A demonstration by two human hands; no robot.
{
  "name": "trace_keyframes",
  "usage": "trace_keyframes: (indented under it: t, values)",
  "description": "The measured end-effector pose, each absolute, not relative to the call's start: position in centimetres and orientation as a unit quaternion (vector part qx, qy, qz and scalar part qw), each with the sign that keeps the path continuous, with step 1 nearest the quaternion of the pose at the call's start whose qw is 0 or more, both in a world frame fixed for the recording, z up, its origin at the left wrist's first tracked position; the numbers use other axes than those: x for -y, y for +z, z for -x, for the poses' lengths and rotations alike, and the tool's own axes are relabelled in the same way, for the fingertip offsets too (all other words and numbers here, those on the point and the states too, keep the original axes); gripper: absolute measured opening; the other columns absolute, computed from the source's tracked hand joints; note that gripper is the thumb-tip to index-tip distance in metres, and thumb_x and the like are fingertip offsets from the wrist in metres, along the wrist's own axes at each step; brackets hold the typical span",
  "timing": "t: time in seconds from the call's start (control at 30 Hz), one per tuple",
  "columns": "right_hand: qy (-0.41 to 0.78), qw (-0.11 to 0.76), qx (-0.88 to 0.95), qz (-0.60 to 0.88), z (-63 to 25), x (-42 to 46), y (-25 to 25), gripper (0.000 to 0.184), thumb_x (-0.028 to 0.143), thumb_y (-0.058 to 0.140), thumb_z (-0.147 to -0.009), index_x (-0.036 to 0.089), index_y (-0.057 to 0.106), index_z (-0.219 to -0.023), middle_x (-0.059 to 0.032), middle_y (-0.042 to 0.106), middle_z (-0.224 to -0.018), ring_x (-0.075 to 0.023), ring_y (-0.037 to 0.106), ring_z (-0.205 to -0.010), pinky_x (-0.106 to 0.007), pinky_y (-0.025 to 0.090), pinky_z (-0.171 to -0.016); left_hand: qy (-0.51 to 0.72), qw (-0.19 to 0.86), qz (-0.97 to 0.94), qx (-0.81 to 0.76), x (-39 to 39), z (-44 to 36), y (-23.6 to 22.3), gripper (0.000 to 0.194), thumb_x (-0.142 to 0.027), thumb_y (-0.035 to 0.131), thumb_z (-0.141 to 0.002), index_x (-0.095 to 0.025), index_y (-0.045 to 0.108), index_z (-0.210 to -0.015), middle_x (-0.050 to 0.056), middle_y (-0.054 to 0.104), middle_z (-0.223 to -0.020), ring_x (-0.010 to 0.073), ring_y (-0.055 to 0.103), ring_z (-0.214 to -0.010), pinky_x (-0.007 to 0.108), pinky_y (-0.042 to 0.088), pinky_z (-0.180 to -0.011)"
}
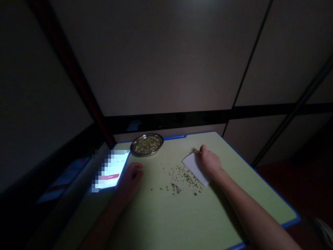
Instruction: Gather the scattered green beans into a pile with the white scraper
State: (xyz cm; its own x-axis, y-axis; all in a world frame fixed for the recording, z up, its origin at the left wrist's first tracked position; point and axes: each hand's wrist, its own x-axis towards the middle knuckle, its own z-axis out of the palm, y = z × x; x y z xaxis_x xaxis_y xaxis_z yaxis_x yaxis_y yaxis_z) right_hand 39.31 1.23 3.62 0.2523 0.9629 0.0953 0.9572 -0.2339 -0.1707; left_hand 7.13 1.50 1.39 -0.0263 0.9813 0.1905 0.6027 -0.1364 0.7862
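My right hand [209,161] rests on a white card [194,167] lying flat on the green table [166,215], fingers curled over its far edge. Left of the card lie several scattered small green beans [182,180]. My left hand [131,180] lies on the table with fingers curled, beside a lit phone [110,170] at the table's left edge; it holds nothing that I can make out. A round metal plate [147,144] of green beans stands at the table's far edge.
The table has a blue rim [291,222] and stands against a panelled wall [166,62] in dim light. A dark ledge runs along the left side.
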Motion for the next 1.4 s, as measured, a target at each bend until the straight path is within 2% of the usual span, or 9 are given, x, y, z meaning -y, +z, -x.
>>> trace_keyframes:
  t: [0.23, 0.4, 0.67, 1.03, 1.2, 1.4]
  values:
    - [0.042, 0.163, 0.544, 0.822, -42.9, -1.5, 4.2, 0.046, 0.057, 0.029, -0.097, 0.02, 0.049, -0.114, -0.0142, 0.069, -0.101, -0.026, 0.066, -0.09, -0.033, 0.043, -0.07, 0.381, 0.255, -0.648, -0.608, -1.3, -7.3, 1.6, 0.027, -0.042, 0.048, -0.076, -0.022, 0.053, -0.092, -0.007, 0.043, -0.056, 0.0136, 0.04, -0.05, 0.026, 0.032, -0.048]
    - [0.046, 0.172, 0.518, 0.836, -44.6, -1.4, 4.1, 0.047, 0.058, 0.029, -0.097, 0.02, 0.05, -0.115, -0.0139, 0.069, -0.1, -0.0252, 0.066, -0.089, -0.032, 0.042, -0.069, 0.378, 0.255, -0.648, -0.61, -1.5, -7.0, 1.4, 0.027, -0.042, 0.047, -0.078, -0.022, 0.053, -0.095, -0.006, 0.047, -0.059, 0.0139, 0.042, -0.05, 0.026, 0.033, -0.049]
    - [0.057, 0.19, 0.545, 0.814, -43.0, -1.5, 3.2, 0.039, 0.052, 0.031, -0.098, 0.021, 0.049, -0.114, -0.0117, 0.071, -0.097, -0.0244, 0.066, -0.089, -0.03, 0.04, -0.068, 0.371, 0.228, -0.66, -0.612, -2.0, -6.3, 0.8, 0.029, -0.043, 0.049, -0.078, -0.021, 0.054, -0.095, -0.003, 0.054, -0.066, 0.0161, 0.049, -0.059, 0.028, 0.038, -0.055]
    - [0.062, 0.143, 0.595, 0.788, -40.1, -1.3, 2.8, 0.035, 0.046, 0.032, -0.1, 0.02, 0.047, -0.117, -0.0131, 0.071, -0.101, -0.0252, 0.067, -0.09, -0.031, 0.041, -0.068, 0.396, 0.236, -0.656, -0.598, -2.3, -6.3, 0.5, 0.032, -0.045, 0.052, -0.074, -0.021, 0.056, -0.095, -0.004, 0.052, -0.061, 0.016, 0.049, -0.057, 0.028, 0.037, -0.054]
    - [0.041, 0.15, 0.597, 0.787, -41.2, -1.2, 2.7, 0.035, 0.046, 0.031, -0.1, 0.02, 0.048, -0.117, -0.0132, 0.071, -0.099, -0.0261, 0.067, -0.089, -0.031, 0.041, -0.068, 0.403, 0.233, -0.647, -0.604, -2.1, -6.5, 0.9, 0.029, -0.047, 0.052, -0.074, -0.021, 0.055, -0.087, -0.003, 0.053, -0.063, 0.0167, 0.05, -0.059, 0.028, 0.038, -0.054]
    - [0.107, 0.224, 0.558, 0.792, -42.8, -1.4, 3.2, 0.033, 0.047, 0.039, -0.096, 0.02, 0.053, -0.109, -0.0092, 0.072, -0.09, -0.0228, 0.067, -0.083, -0.028, 0.042, -0.064, 0.431, 0.253, -0.644, -0.579, -2.1, -7.0, 0.8, 0.015, -0.037, 0.05, -0.073, -0.022, 0.047, -0.074, -0.005, 0.047, -0.061, 0.0142, 0.046, -0.058, 0.026, 0.037, -0.055]
